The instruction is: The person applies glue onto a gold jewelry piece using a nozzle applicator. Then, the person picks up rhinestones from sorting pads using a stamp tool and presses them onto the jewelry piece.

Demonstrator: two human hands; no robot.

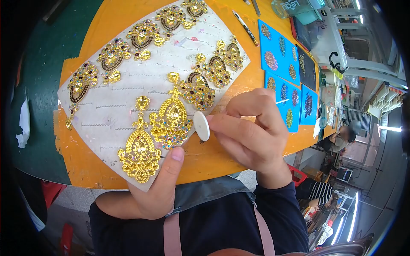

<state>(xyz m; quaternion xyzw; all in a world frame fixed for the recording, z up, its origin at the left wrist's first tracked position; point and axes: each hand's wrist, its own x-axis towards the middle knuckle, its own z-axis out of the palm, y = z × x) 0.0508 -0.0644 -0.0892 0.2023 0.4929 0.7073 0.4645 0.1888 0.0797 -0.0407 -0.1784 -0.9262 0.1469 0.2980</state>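
My left hand [160, 183] grips the near edge of a white slotted board [124, 117], thumb on top beside a gold earring [172, 117] and fingers hidden beneath. That earring has multicoloured stones along its lower part. Next to it lies a plain gold earring [140, 147] with no coloured stones on it. My right hand [252, 132] is closed, pinching a small white disc [201, 126] at the fingertips, just right of the stone-set earring. A thin pale stick [282, 101] pokes out behind its fingers. Further up the board sit several finished-looking earrings [142, 35] with dark and coloured stones.
Blue trays [268, 50] with piles of small stones lie on the right of the orange table [200, 168], beside a black tray [306, 68]. A pen [245, 28] rests above the board. Other people [315, 192] are at the far right.
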